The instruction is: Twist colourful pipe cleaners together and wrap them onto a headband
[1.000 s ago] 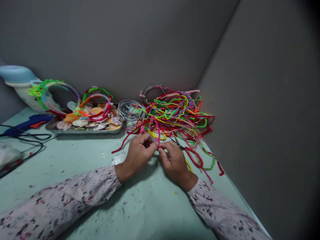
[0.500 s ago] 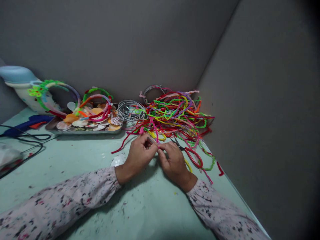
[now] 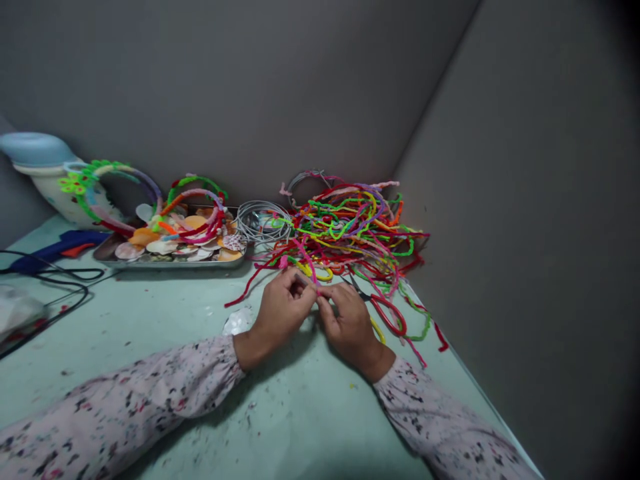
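Observation:
My left hand (image 3: 280,310) and my right hand (image 3: 350,323) meet fingertip to fingertip on the pale green table (image 3: 175,333). Both pinch a pink pipe cleaner (image 3: 311,261) that runs up from the fingers into a big tangled pile of coloured pipe cleaners (image 3: 355,230) just behind. Red-handled scissors (image 3: 383,308) lie right beside my right hand, partly hidden by it. A small white shell (image 3: 237,323) rests on the table next to my left wrist.
A metal tray (image 3: 175,262) of shells and pipe-cleaner hoops stands at the back left, with a coil of wire rings (image 3: 263,220) beside it. A blue glue gun (image 3: 55,245) and black cable (image 3: 60,283) lie at the far left. Grey walls close the back and right.
Both hands stay pinched on the pink pipe cleaner; the fingers only shift slightly. Nothing else has moved.

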The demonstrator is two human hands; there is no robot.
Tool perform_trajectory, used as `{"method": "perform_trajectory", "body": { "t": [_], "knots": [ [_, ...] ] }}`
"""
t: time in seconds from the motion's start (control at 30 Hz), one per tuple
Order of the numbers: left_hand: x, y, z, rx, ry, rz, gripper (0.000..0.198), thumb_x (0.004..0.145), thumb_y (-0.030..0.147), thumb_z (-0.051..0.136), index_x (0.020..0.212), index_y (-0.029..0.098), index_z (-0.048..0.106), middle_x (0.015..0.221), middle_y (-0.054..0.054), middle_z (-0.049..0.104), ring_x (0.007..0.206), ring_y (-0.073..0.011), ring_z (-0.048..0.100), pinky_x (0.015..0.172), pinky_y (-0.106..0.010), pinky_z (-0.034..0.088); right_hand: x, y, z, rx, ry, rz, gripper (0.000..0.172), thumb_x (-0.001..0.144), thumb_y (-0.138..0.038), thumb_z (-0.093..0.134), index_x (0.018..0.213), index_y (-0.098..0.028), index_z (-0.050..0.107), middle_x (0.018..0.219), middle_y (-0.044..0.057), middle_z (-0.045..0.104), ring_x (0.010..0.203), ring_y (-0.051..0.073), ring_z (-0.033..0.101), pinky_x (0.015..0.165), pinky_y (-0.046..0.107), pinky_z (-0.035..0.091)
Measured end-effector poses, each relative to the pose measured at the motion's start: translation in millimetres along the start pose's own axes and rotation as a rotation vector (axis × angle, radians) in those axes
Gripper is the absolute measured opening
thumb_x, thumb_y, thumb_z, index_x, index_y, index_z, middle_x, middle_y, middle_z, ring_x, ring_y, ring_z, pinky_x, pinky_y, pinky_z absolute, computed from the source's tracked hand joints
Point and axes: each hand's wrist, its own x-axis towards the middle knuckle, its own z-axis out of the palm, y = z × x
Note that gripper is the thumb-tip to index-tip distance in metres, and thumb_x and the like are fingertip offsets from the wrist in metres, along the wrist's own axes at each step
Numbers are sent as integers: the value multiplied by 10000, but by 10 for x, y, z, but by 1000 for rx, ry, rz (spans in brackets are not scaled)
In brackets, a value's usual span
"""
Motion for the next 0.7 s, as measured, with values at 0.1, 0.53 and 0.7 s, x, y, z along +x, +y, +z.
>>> {"method": "perform_trajectory", "body": {
  "t": [0.1, 0.53, 0.7],
  "knots": [
    [-22, -13, 5, -10, -18, 65, 101, 803, 264, 554, 819, 164, 564, 720, 7, 532, 629, -112, 470, 575, -231, 373, 17, -2, -28, 27, 26, 28, 119, 917, -187, 463, 961, -189, 573, 874, 64, 639, 842, 206, 563, 763, 354, 443],
    [53, 3, -78, -321, -103, 45, 154, 704, 141, 524, 848, 172, 569, 723, 12, 516, 643, -113, 474, 584, -225, 393, -12, -11, -28, 20, 26, 30, 113, 917, -183, 472, 976, -193, 567, 888, 63, 643, 846, 203, 560, 768, 358, 444],
    [77, 27, -119, -300, -153, 45, 159, 675, 132, 486, 754, 156, 623, 747, -18, 596, 720, -143, 535, 648, -253, 423, -22, -6, -20, 23, 5, 12, 120, 911, -178, 478, 990, -181, 568, 897, 69, 642, 863, 209, 561, 785, 368, 444]
  ]
}}
